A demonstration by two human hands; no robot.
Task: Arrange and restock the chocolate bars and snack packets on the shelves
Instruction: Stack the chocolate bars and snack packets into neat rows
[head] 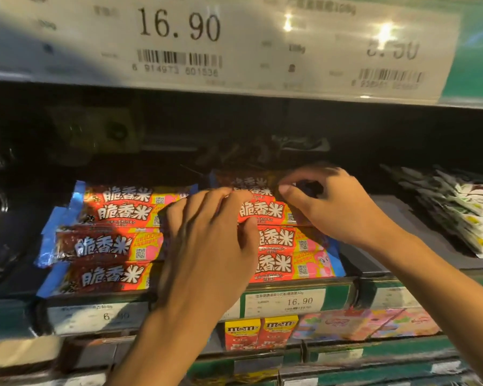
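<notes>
Several long red chocolate bars (115, 246) with blue ends and white characters lie flat in stacked rows on the middle shelf. My left hand (207, 240) rests on top of them near the middle, its fingers spread and slightly bent. My right hand (329, 204) reaches to the back of the right stack and pinches the top of a rear bar (243, 181) between thumb and fingers. Parts of the bars beneath both hands are hidden.
Dark and white snack packets (457, 213) stand in a row at the right of the same shelf. Price tags (285, 302) line the shelf edge. Yellow candy boxes (260, 331) and pink packets (365, 323) sit on the shelf below. An upper shelf's label strip (179, 37) hangs overhead.
</notes>
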